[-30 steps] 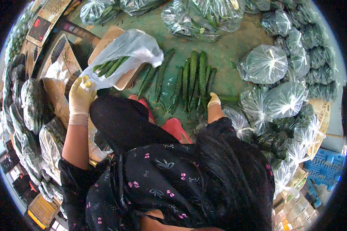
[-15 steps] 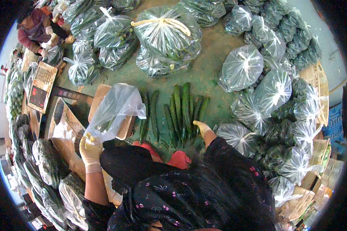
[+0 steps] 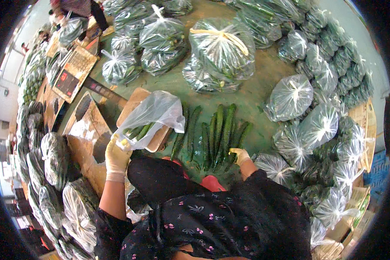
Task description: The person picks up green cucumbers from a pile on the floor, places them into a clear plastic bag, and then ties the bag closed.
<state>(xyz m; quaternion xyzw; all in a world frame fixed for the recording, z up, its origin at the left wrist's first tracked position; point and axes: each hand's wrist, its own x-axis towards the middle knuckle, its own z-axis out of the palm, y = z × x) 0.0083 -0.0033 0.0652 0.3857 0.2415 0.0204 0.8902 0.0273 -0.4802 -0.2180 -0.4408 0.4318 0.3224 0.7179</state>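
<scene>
Green concrete floor (image 3: 264, 93) is ringed by knotted, crinkly bags. Left hand (image 3: 117, 157), gloved, pinches a thin clear plastic bag (image 3: 154, 113) holding slim cucumbers. Right hand (image 3: 239, 155), fingers curled, touches long ridged cucumbers (image 3: 216, 134) lying centre.

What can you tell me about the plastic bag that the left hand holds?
The plastic bag is thin, clear and crumpled, with its mouth open. The gloved left hand grips its lower edge and holds it above a wooden board. A few green cucumbers lie inside, near the hand. The rest of it is puffed up and empty.
</scene>
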